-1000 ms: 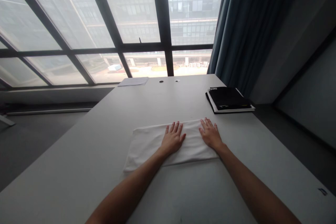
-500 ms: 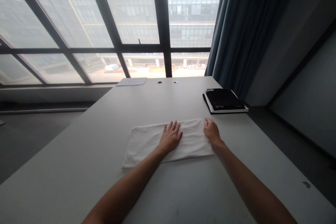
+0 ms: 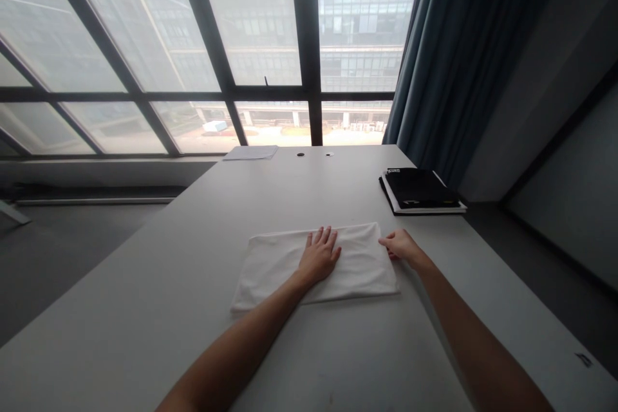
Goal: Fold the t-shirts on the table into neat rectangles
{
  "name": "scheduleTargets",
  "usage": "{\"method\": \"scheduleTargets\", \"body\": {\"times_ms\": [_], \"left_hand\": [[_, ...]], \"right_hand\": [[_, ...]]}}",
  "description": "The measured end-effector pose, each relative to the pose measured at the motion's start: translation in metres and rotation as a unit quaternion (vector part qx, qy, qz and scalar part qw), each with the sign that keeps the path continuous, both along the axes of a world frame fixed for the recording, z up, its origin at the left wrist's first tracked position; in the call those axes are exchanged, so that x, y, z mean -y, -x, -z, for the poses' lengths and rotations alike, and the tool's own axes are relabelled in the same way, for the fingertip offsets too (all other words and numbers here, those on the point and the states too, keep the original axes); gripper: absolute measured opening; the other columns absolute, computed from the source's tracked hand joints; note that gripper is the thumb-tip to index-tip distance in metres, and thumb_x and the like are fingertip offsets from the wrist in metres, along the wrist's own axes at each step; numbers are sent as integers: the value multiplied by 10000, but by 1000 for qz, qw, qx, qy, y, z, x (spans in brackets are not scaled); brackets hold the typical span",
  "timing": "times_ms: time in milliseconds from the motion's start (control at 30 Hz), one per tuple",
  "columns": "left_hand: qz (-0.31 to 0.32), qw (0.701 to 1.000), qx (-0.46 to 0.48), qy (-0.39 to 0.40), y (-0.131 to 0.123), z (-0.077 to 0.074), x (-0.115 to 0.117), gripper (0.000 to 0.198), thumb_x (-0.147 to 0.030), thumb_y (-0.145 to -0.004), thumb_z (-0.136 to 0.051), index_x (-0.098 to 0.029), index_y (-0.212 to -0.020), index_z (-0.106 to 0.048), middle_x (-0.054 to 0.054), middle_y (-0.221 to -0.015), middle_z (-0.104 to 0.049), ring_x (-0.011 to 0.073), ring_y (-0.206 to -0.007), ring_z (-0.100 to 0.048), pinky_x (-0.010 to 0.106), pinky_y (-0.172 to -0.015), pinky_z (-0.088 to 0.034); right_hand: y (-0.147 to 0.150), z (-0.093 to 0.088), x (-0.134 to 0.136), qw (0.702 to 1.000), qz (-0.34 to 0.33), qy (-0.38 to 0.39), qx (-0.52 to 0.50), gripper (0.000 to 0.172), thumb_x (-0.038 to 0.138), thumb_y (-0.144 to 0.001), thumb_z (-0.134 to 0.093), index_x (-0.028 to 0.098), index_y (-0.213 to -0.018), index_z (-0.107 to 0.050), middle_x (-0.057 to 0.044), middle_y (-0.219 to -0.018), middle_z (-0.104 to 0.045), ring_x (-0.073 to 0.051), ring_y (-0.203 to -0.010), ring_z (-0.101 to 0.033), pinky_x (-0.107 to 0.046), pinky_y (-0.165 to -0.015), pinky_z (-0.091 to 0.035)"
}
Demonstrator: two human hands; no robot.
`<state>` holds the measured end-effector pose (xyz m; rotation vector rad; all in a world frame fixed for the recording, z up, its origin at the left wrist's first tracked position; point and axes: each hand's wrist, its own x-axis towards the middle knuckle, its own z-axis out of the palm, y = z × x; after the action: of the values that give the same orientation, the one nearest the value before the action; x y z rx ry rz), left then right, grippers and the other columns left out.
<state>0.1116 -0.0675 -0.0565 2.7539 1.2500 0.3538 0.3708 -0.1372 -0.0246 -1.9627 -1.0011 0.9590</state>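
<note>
— Starting from the left?

— Wide glass window panes [image 3: 82,45] in dark frames, upper left. Then, left of centre in the upper half, a thin sheaf of pale flat paper [image 3: 250,152] at the far edge of a smooth white tabletop [image 3: 193,257].

— And nearer, lower centre?

— A flat, folded oblong of soft white cloth [image 3: 360,264], lightly creased, flat on the tabletop. Over its middle, the bare left hand [image 3: 319,257], palm down, fingers spread wide, gripping nothing.

— Farther right?

— Right of centre, at the cloth's right short edge, the bare right hand [image 3: 403,246]. Curled narrow, with the thumb at the edge, a little below the upper right corner. Fabric pinched or merely touched? Can't tell from here.

— Which way from those fingertips to the cloth?

— Leftward, all of it. Right hand nearest the short edge; left hand squarely across the middle.

— And pointing where?

— Left to right across the frame along its long axis, a touch higher at the right end. Slanting downward and outward at the right short edge.

— Beyond that?

— A flat black-and-white stack [image 3: 420,190], apparently folded fabric, apart from the cloth. Then a long dark blue curtain [image 3: 458,45], upper right.
</note>
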Motion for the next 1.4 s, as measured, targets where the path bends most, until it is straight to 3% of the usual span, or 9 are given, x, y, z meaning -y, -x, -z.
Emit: {"method": "scheduleTargets", "body": {"times_ms": [233,367,467,600,767,900,1033,1233,1400], "left_hand": [[-2,1000,23,-1,0,-4,2,542,-392,-1019,-402,-162,-1508,-429,134,-1605,-349,315,-1514,-224,561,-1221,-133],[58,982,171,53,-8,-10,8,484,-296,-988,-452,-160,-1451,-499,133,-1535,-453,262,-1456,-351,478,-1208,-271],[92,918,330,199,-20,-12,13,470,-360,-975,-492,-192,-1411,-546,134,-1419,-554,228,-1196,-595,393,-1016,-506],[43,802,459,381,-27,-9,14,582,-525,-990,-464,-214,-1482,-456,130,-1346,-607,219,-1042,-665,367,-861,-570],[-44,732,540,413,-23,-8,9,595,-414,-949,-571,-155,-1469,-444,120,-1185,-684,209,-1004,-674,324,-877,-550],[-72,696,563,439,-24,-8,11,797,-233,-915,-584,-186,-1594,-170,88,-1084,-706,160,-883,-686,275,-801,-549],[-71,748,538,383,-24,-8,14,845,-224,-926,-569,-262,-1608,-72,28,-1025,-712,124,-801,-676,277,-801,-542],[-52,865,453,211,-19,-15,11,450,-94,-913,-444,-219,-1321,-587,39,-1337,-639,174,-1236,-579,355,-1110,-408],[-44,891,404,204,-17,-27,8,402,-97,-896,-442,-152,-1208,-689,79,-1231,-711,206,-1187,-628,367,-1116,-414]], "right_hand": [[6,-15,8,998,-32,41,-27,153,205,-684,-758,118,-623,-649,38,-436,-486,-80,-400,-387,-199,-394,-257],[12,-22,10,996,-59,18,-65,113,192,-680,-735,121,-754,-687,20,-572,-594,-101,-501,-513,-184,-455,-356],[24,-27,9,990,-104,-40,-87,216,221,-694,-722,125,-887,-702,-19,-737,-690,-150,-650,-627,-214,-549,-466],[62,-30,11,968,-198,-144,-47,330,226,-748,-685,122,-1059,-719,-100,-1028,-741,-194,-848,-678,-278,-720,-541],[105,-30,24,924,-342,-173,20,365,221,-829,-614,161,-1180,-696,-72,-1081,-745,-195,-889,-674,-317,-844,-526],[102,-40,28,927,-328,-176,45,260,232,-864,-572,158,-1065,-720,-69,-1005,-752,-193,-855,-678,-298,-812,-510],[94,-48,40,935,-282,-128,175,170,278,-871,-590,177,-945,-705,-59,-885,-717,-199,-803,-651,-303,-757,-483],[118,-19,84,872,-284,-147,371,471,239,-768,-730,236,-1225,-618,-109,-1202,-608,-278,-1114,-544,-357,-932,-446],[129,-7,91,848,-255,-174,430,148,140,-934,-515,203,-967,-645,-74,-967,-641,-222,-924,-580,-301,-827,-431]]}}
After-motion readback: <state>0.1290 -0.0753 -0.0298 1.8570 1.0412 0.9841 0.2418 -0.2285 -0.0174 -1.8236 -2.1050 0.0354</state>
